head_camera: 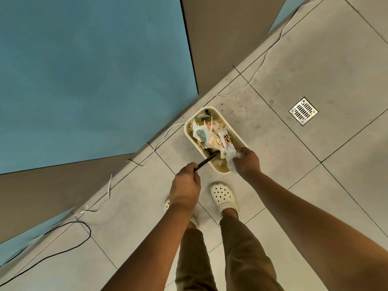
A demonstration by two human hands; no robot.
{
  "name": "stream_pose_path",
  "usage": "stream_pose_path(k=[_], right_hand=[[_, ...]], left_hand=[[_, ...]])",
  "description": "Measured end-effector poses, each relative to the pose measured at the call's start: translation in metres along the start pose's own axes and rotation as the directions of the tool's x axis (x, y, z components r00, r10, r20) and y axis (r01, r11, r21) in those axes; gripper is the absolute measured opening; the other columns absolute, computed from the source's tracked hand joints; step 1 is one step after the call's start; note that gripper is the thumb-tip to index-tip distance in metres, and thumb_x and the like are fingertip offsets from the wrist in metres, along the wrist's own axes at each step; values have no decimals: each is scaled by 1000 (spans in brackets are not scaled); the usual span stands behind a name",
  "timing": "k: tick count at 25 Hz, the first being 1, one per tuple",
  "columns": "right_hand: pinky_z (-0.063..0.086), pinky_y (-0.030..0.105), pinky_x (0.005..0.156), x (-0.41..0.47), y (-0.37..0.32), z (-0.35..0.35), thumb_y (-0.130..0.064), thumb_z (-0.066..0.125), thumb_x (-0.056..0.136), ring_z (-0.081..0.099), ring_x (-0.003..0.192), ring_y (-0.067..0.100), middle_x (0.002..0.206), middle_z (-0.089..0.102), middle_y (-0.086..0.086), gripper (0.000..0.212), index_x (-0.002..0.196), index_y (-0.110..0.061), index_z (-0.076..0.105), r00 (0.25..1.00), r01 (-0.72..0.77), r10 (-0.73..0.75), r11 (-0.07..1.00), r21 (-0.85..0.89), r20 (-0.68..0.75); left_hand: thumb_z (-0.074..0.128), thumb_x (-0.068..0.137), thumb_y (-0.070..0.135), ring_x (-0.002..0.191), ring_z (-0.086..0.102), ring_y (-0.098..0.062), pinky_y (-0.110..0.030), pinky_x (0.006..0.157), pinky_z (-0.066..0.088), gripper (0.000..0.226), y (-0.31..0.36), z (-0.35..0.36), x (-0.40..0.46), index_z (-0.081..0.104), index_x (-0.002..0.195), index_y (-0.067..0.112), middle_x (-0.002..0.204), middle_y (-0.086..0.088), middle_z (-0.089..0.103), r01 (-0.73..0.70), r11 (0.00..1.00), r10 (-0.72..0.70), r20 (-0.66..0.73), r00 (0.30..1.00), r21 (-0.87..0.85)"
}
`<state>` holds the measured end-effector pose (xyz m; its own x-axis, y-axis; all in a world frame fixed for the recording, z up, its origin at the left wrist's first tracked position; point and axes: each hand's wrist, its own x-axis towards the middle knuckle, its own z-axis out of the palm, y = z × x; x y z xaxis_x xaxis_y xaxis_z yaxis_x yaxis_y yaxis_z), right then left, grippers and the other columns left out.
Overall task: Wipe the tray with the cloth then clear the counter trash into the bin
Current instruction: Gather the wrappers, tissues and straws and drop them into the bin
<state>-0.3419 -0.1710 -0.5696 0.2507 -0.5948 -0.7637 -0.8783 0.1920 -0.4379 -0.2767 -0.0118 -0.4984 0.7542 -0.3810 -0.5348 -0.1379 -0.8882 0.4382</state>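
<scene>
Head view, bin: a cream oblong bin (pixel 236 131) is sitting on the tiled floor (pixel 294 59) at frame centre, just right of the blue panel's lower corner.
Bin contents: it is holding crumpled paper and printed wrappers (pixel 206 131), heaped close to the rim.
Left hand: the left hand (pixel 185 185) is hovering below and left of the bin, fingers curling round a thin dark stick (pixel 206 161); the stick's far tip is reaching over the bin's near end into the trash.
Right hand: the right hand (pixel 246 161) is hanging over the bin's near right corner, fingers bunching round a crumpled white tissue (pixel 231 155) that is drooping across the rim.
Feet: two pale perforated clogs (pixel 223 196) are standing on the tiles below the bin, the left one mostly hidden behind the left wrist.
Upper left of frame: a blue panel (pixel 84 70) is filling this area, with a brown surface (pixel 220 34) beside it.
Floor, right: a square metal drain grate (pixel 303 111) is lying well apart from the bin.
Floor edge: a white cable (pixel 159 141) is trailing along the panel base; a black cable (pixel 84 240) is looping at lower left.
</scene>
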Motion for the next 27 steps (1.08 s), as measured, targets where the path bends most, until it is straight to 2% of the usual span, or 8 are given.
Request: stream_pose_path(k=[4,6,9,12,15,19,23,27], right_hand=[[41,14,55,11,-7,7,-16,52,87,55,67,16,95,61,9,23,105,-7,63,998,50,-49,998,28,-33],[43,20,72,17,-6,9,-10,53,86,58,93,26,116,59,12,33,118,-8,59,996,80,-79,997,-10,49],[35,32,105,20,1,13,-6,54,86,39,129,28,145,37,10,52,137,-12,43,952,190,-136,965,-182,272],[34,26,101,19,13,10,-7,51,88,43,127,27,142,42,10,49,135,-13,45,961,194,-140,956,-221,236],[35,20,86,12,29,2,-6,51,87,51,117,26,134,50,9,41,128,-14,53,986,102,-75,978,-180,150],[36,21,80,0,49,8,-7,50,87,54,107,25,130,52,8,38,124,-14,55,990,24,-2,988,-153,141],[40,20,69,12,55,26,-8,50,86,51,89,17,120,57,7,38,122,-17,57,989,40,-25,995,-96,147],[38,14,69,28,71,32,-12,50,87,53,98,15,128,53,6,44,130,-22,51,983,100,-57,965,-241,176]], left_hand=[[40,98,18,110,61,-23,-26,89,48,32,3,14,17,53,126,11,121,-9,63,-31,992,25,49,999,126],[38,98,15,107,62,-23,-27,87,48,32,6,25,29,51,126,11,120,-9,62,-74,963,42,126,991,261],[36,95,6,111,58,-24,-30,88,47,41,12,41,47,38,136,12,134,-9,49,-174,889,55,279,959,424],[38,96,4,134,37,-24,-33,106,34,61,14,58,54,11,149,18,156,-3,14,-107,991,60,447,893,81],[37,98,9,135,35,-24,-30,108,31,56,10,64,51,14,148,18,153,-6,25,27,983,56,436,898,-182],[40,96,3,127,46,-24,-14,98,30,36,3,68,48,50,131,5,137,-13,49,-19,957,111,304,946,-290],[49,91,-4,116,54,-24,-2,81,30,31,-4,84,73,60,119,0,125,-17,58,121,942,-59,201,978,-313],[62,84,1,111,59,-27,-18,89,43,36,-14,100,92,60,120,2,120,-17,61,242,920,-147,300,942,-309]])
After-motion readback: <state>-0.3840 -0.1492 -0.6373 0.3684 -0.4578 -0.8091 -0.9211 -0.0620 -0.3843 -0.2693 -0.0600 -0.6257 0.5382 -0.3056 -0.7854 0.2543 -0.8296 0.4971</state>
